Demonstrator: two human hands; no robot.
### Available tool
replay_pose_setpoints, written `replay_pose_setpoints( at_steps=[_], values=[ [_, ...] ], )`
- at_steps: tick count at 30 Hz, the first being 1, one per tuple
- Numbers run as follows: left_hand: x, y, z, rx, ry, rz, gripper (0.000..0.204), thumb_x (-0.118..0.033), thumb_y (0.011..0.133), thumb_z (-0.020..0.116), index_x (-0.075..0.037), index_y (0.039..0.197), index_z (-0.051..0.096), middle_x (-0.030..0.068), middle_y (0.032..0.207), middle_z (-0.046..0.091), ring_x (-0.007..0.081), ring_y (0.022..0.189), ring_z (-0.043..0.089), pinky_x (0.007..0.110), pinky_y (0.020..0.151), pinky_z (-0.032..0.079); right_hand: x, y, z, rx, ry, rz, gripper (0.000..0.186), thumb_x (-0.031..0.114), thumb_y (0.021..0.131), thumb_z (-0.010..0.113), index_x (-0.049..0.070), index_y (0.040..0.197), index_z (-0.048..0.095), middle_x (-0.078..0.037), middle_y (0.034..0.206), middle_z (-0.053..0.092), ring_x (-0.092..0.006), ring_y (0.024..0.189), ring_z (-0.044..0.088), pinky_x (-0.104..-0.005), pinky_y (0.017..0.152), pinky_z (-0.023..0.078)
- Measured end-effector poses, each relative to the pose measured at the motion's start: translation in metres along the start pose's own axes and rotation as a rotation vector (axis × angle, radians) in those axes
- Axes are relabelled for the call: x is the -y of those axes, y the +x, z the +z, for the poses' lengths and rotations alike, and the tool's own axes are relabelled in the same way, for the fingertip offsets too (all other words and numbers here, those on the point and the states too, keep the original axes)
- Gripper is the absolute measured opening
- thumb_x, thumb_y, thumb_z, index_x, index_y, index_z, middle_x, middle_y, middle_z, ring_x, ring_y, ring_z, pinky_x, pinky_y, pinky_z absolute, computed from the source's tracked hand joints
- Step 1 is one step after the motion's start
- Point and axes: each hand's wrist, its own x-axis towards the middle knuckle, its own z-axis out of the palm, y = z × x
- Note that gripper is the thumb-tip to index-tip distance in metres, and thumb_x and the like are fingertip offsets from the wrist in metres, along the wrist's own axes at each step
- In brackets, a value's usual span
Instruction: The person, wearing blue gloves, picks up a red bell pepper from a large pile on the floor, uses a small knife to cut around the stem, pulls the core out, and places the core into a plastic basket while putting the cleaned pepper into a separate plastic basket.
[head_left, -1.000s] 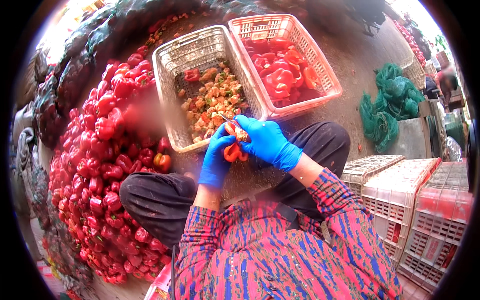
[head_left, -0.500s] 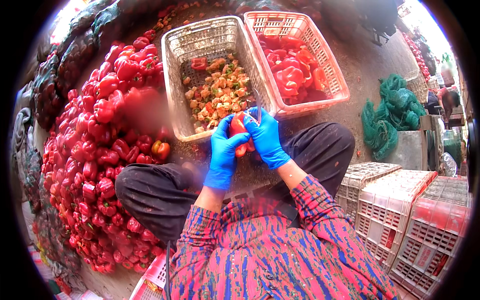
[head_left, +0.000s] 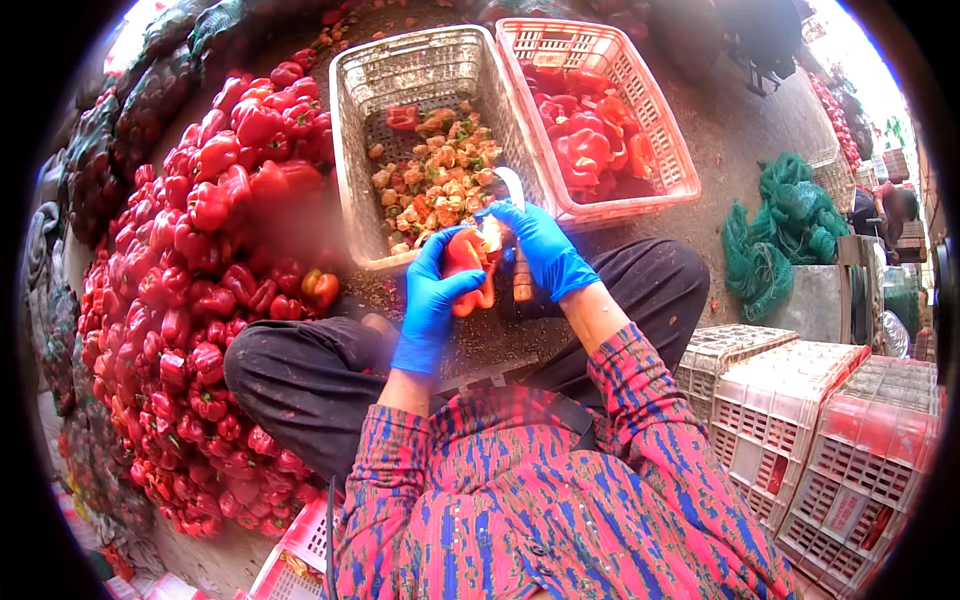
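My left hand (head_left: 428,308), in a blue glove, is closed around a red bell pepper (head_left: 464,262). The pepper is cut open, and its pale, seedy core (head_left: 490,236) shows at the upper right side. In my right hand (head_left: 545,248), also gloved in blue, is a knife (head_left: 522,281); its wooden handle sticks out below the palm and its curved, bright blade points up past the fingers. The right fingertips are at the core, partly hiding it. Both hands are over the near edge of a whitish crate (head_left: 345,170) with cut-out pepper cores (head_left: 440,185) in it.
A pink crate (head_left: 680,165) of opened red peppers (head_left: 585,150) adjoins on the right. A large heap of whole peppers (head_left: 190,300) lies left of my crossed legs. Green netting (head_left: 790,220) and stacked crates (head_left: 780,400) are at the right.
The hands have moved slightly apart, the left one lower and leftward. The pepper has opened, its pale core now showing, and the knife's blade has turned and its handle come into sight.
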Motion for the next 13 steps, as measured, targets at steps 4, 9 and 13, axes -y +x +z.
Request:
replay_pose_setpoints(
  at_steps=[4, 9, 13],
  values=[
    [-0.006, 0.008, -0.017, 0.155, -0.227, -0.105, 0.058, -0.008, 0.071, 0.067, 0.001, 0.126, 0.054, 0.0091, 0.117, 0.063, 0.0209, 0.111, 0.059, 0.032, 0.1, 0.044, -0.016, -0.002, 0.001, 0.148, -0.23, -0.327, 0.031, 0.03, 0.089, 0.068, 0.003, 0.104, 0.064, -0.002, 0.083, 0.066, -0.0109, 0.069, 0.059, -0.0274, 0.059, 0.049],
    [0.016, 0.006, -0.019, 0.1, -0.435, -0.158, 0.055, -0.012, 0.075, 0.065, 0.001, 0.127, 0.052, 0.0096, 0.12, 0.06, 0.0204, 0.109, 0.06, 0.031, 0.098, 0.045, -0.006, 0.012, 0.014, -0.132, -1.079, -0.551, 0.04, 0.023, 0.084, 0.07, 0.008, 0.12, 0.059, -0.022, 0.099, 0.066, -0.0374, 0.096, 0.065, -0.0397, 0.077, 0.052],
    [0.017, 0.004, -0.024, 0.031, -0.611, -0.218, 0.065, -0.021, 0.081, 0.062, -0.009, 0.141, 0.041, 0.0114, 0.133, 0.053, 0.0302, 0.123, 0.053, 0.053, 0.109, 0.037, 0.008, 0.054, 0.014, -0.176, -0.89, -0.666, 0.053, 0.029, 0.087, 0.071, 0.009, 0.133, 0.054, -0.02, 0.118, 0.065, -0.0274, 0.107, 0.066, -0.0393, 0.09, 0.051]
  ],
)
